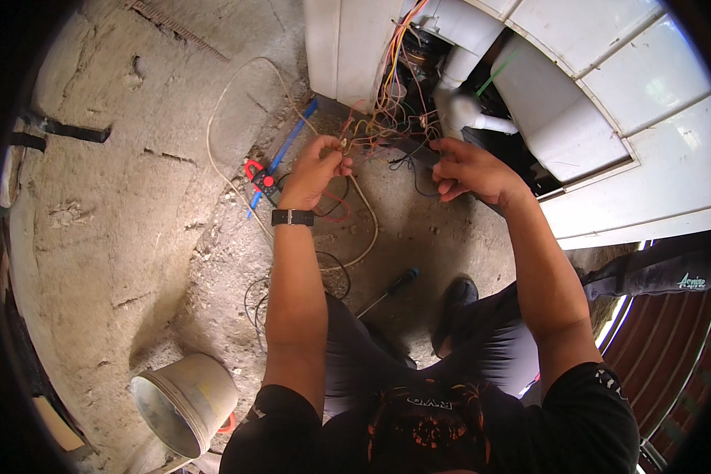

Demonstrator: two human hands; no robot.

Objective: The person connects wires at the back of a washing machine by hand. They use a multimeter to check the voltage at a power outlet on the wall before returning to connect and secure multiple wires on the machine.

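Note:
A tangle of thin coloured electrical wires (387,118) hangs out of an opening under a white tiled counter. At its left side my left hand (317,170) is closed, fingertips pinched on a wire end with a small pale tip. My right hand (475,172) is at the right side of the bundle, thumb and forefinger pressed together on what looks like a thin wire, the other fingers curled. Beside my left wrist lies a red and dark clamp meter (262,180), partly hidden by the hand. A blue conduit (292,136) slants behind it.
White drain pipes (460,110) and a white basin (561,114) fill the opening at the right. A pale cable (211,130) loops over the rough concrete. A screwdriver (391,291) lies near my shoe (460,296). A dirty bucket (186,403) rests tilted at lower left.

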